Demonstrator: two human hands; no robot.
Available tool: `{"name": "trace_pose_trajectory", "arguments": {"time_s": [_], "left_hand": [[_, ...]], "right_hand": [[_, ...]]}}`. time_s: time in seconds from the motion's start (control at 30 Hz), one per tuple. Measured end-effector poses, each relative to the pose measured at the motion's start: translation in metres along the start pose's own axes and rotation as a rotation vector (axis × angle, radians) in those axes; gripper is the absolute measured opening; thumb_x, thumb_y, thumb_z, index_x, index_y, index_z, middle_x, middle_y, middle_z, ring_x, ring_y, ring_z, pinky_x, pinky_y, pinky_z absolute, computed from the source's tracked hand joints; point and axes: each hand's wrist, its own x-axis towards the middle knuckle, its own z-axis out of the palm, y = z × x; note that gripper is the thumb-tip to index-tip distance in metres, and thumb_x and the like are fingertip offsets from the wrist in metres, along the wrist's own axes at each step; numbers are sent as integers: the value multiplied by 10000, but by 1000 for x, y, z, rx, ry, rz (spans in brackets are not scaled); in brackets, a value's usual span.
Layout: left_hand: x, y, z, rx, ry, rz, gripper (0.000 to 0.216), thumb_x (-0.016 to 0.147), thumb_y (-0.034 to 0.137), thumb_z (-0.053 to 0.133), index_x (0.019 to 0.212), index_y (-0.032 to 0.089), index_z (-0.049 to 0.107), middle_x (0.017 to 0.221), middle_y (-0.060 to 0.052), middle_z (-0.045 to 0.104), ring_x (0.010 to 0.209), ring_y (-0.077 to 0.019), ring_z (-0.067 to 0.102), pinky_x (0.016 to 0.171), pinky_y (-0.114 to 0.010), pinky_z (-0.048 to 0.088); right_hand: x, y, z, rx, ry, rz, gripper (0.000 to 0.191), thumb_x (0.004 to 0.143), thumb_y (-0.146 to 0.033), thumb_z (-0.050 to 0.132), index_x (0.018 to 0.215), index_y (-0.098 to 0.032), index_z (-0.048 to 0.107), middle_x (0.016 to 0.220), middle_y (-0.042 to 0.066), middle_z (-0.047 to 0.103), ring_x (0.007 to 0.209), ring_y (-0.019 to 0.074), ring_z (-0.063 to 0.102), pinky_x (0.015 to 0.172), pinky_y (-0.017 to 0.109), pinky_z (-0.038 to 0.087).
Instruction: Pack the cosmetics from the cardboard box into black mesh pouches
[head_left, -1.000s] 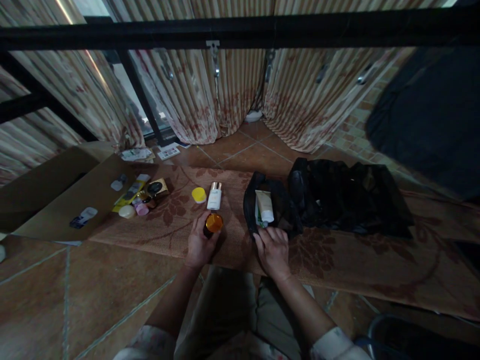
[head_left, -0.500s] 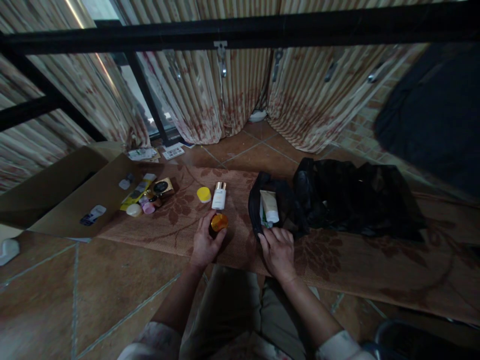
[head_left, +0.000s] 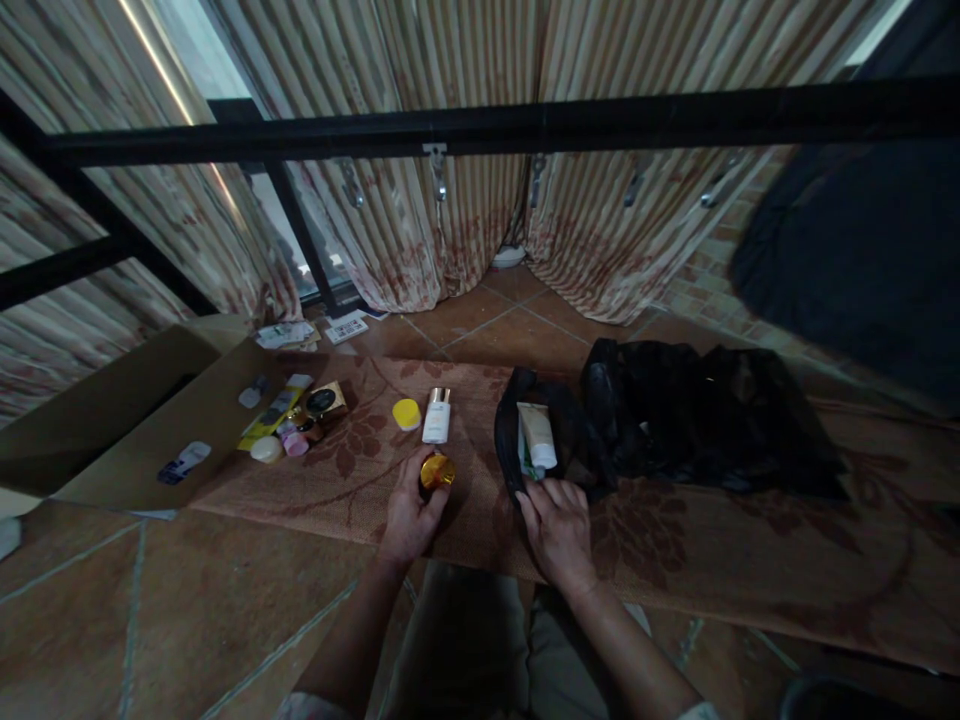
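Note:
My left hand [head_left: 411, 512] is closed around a small jar with a shiny gold lid [head_left: 436, 471], resting on the patterned mat [head_left: 675, 545]. My right hand [head_left: 556, 522] grips the near edge of an open black pouch [head_left: 514, 440]. Inside the pouch lies a cream tube with a white cap [head_left: 538, 436], and something green shows beside it. Just beyond the jar lie a white bottle with a gold cap [head_left: 437, 415] and a round yellow lid [head_left: 406, 413].
A flattened cardboard box [head_left: 150, 420] at the left carries several small cosmetics [head_left: 289, 425]. A heap of black cloth or bags [head_left: 697, 415] lies right of the pouch. A black metal bar [head_left: 525, 125] crosses overhead, with striped curtains [head_left: 450, 200] behind and a tiled floor [head_left: 187, 600].
Both hands have kept their grips. The view has tilted upward a little, so everything sits lower in the picture.

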Motion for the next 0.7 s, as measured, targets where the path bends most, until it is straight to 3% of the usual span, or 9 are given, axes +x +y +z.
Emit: {"name": "trace_pose_trajectory", "arguments": {"time_s": [0.7], "left_hand": [[4, -2, 3, 1, 83, -13, 352, 885, 323, 439, 1220, 229, 499, 1204, -73, 566, 1140, -196, 512, 1001, -383, 387]], "right_hand": [[1, -1, -2, 13, -20, 20, 280, 920, -327, 420, 1063, -177, 609, 791, 46, 572, 800, 179, 469, 774, 327, 336]]}}
